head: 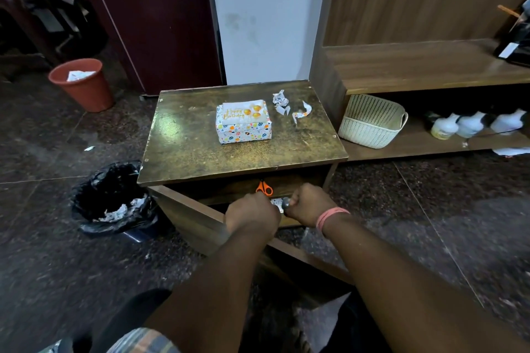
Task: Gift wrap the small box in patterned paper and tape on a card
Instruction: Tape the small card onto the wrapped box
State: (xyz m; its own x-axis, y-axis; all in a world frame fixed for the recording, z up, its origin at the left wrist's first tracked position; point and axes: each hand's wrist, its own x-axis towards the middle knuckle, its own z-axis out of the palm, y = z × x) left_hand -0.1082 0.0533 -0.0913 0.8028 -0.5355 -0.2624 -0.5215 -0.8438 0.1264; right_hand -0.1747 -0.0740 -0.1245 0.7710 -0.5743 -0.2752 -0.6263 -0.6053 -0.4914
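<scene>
The wrapped box (243,123), card (246,112) on top, is left mid-table (200,152), seemingly finished. At 6 o'clock, under the tabletop, both hands are curled: the right hand (308,203) grips something dark, probably for stowing; the left hand's (252,213) contents cannot be told. Paper scraps (289,107) lie at 2 o'clock; dark stone flooring (57,266) surrounds.

Wrapped box (243,127) on table (200,152), birthday card (243,112) on top

The wrapped box (243,125) sits on the counter (186,149) with a card (243,112) on top; paper scraps (289,107) beside it; both hands, left (252,213) and right (308,203), curl below its front edge near orange scissors (264,188).
</scene>
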